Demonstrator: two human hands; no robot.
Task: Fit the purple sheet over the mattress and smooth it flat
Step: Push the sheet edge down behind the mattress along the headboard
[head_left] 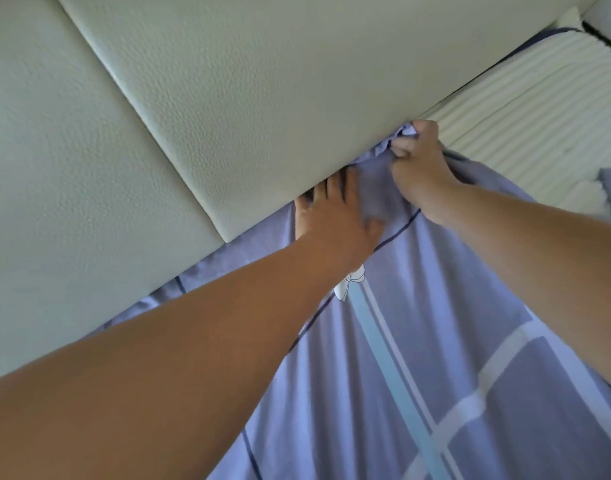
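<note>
Pressing the purple sheet [418, 358] down with the left hand [335, 220], fingers straight, tips reaching under the headboard [262, 98], gripping its bunched edge in the curled right hand [418, 164], leaving ribbed mattress [525, 126] showing just beyond

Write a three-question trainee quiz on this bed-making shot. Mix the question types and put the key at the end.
1. True or false: the left hand lies flat on the purple sheet, fingers pointing into the gap under the headboard.
2. What is the right hand doing?
A) pinching a bunched edge of the sheet
B) lying flat and open
C) holding a pillow
3. Fill in: the ribbed cream mattress shows bare to the ___ of the right hand.

Key: 1 true; 2 A; 3 right.
</note>
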